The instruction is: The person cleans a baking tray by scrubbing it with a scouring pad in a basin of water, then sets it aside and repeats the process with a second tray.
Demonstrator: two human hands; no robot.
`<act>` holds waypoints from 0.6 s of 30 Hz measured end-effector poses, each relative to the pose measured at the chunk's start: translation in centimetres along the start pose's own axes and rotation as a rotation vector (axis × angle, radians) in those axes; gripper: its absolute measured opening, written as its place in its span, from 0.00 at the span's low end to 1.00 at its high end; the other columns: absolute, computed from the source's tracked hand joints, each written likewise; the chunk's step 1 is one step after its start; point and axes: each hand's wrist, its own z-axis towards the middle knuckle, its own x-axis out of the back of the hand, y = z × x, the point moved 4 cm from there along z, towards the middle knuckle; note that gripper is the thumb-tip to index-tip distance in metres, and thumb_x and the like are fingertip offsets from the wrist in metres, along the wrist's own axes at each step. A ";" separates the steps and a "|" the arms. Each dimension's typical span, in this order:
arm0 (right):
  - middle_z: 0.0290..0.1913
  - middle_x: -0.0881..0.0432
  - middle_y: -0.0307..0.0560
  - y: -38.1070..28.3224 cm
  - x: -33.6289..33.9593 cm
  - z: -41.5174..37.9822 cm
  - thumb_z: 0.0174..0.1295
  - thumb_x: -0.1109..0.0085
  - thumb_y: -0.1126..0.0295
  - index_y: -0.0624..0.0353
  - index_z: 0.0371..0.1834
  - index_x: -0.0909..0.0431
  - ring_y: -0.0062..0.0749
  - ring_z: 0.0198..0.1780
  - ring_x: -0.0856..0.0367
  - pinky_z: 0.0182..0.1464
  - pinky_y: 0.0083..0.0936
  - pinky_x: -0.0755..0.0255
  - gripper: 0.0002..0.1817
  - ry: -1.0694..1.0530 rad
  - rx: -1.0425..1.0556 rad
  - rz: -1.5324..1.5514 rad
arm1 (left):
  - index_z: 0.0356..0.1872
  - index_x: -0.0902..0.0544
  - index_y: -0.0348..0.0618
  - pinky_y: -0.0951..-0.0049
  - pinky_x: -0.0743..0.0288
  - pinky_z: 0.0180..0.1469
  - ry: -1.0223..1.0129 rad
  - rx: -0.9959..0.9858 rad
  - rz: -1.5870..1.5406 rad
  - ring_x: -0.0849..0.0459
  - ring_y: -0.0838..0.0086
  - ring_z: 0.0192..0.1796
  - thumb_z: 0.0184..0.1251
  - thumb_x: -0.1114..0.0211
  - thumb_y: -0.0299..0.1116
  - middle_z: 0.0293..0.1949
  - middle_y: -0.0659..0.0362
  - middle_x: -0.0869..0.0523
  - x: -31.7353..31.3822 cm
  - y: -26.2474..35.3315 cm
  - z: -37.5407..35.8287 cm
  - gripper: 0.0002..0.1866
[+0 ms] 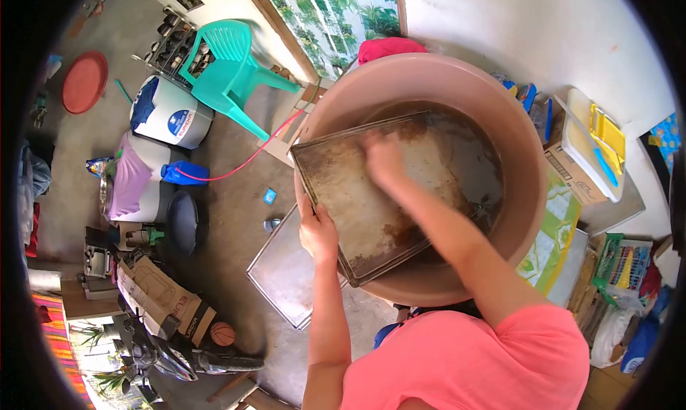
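A large, dirty baking tray with brown stains rests tilted across the near-left part of a big brown plastic tub. My left hand is closed around the tray's left edge. My right hand presses on the tray's upper face, its fingers curled and blurred by motion. Whatever lies under those fingers is hidden. Murky water shows in the tub beyond the tray. On the floor beside the tub lies another flat metal tray.
A green plastic chair stands at the upper left, with a pink hose running below it to a blue container. A cardboard box with a white lid sits right of the tub. A basketball lies lower left.
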 end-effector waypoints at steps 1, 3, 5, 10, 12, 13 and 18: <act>0.52 0.20 0.59 -3.1 -2.4 -2.7 0.63 0.53 0.71 0.63 0.51 0.23 0.54 0.51 0.23 0.55 0.46 0.29 0.16 -0.024 0.261 -0.074 | 0.62 0.25 0.41 0.58 0.21 0.41 0.022 -0.022 -0.019 0.13 0.55 0.37 0.65 0.41 0.33 0.38 0.46 0.13 -0.2 -0.4 0.0 0.23; 0.50 0.20 0.57 -6.5 -1.1 -5.4 0.61 0.53 0.71 0.59 0.54 0.24 0.54 0.51 0.24 0.54 0.47 0.29 0.19 -0.020 0.522 -0.131 | 0.61 0.24 0.41 0.60 0.22 0.38 0.036 -0.013 -0.060 0.13 0.57 0.32 0.65 0.41 0.33 0.31 0.48 0.13 -0.1 -0.2 -0.3 0.22; 0.50 0.18 0.51 -4.7 0.4 -3.5 0.57 0.52 0.74 0.53 0.56 0.22 0.52 0.51 0.24 0.53 0.46 0.28 0.22 -0.048 0.432 -0.176 | 0.61 0.24 0.40 0.60 0.23 0.37 0.014 0.024 -0.055 0.14 0.58 0.31 0.65 0.41 0.33 0.29 0.50 0.13 -0.2 -0.3 -0.3 0.22; 0.50 0.22 0.65 10.4 7.3 5.6 0.65 0.55 0.68 0.53 0.50 0.21 0.58 0.50 0.24 0.53 0.47 0.28 0.15 0.041 -0.082 -0.379 | 0.62 0.25 0.41 0.64 0.25 0.40 -0.065 0.128 -0.027 0.14 0.57 0.38 0.66 0.41 0.31 0.39 0.44 0.14 0.8 1.1 -0.5 0.22; 0.51 0.24 0.73 9.8 5.7 6.0 0.66 0.55 0.66 0.54 0.53 0.22 0.59 0.51 0.24 0.54 0.48 0.29 0.16 0.005 -0.206 -0.352 | 0.62 0.25 0.43 0.65 0.25 0.39 -0.012 0.068 -0.043 0.14 0.58 0.36 0.66 0.42 0.30 0.38 0.44 0.14 0.3 0.6 -0.4 0.23; 0.55 0.26 0.75 7.4 5.1 4.2 0.66 0.55 0.65 0.57 0.55 0.23 0.58 0.53 0.25 0.56 0.48 0.29 0.18 0.152 -0.494 0.179 | 0.62 0.25 0.42 0.65 0.25 0.39 -0.005 0.044 -0.058 0.14 0.58 0.36 0.65 0.42 0.30 0.39 0.44 0.14 0.1 0.5 -0.3 0.23; 0.54 0.22 0.62 -1.7 1.3 -2.6 0.59 0.56 0.78 0.59 0.52 0.22 0.56 0.53 0.26 0.56 0.45 0.30 0.19 -0.037 0.351 -0.114 | 0.61 0.25 0.36 0.62 0.22 0.39 0.012 -0.046 -0.123 0.12 0.57 0.38 0.65 0.41 0.28 0.40 0.44 0.13 -0.1 0.2 -0.1 0.22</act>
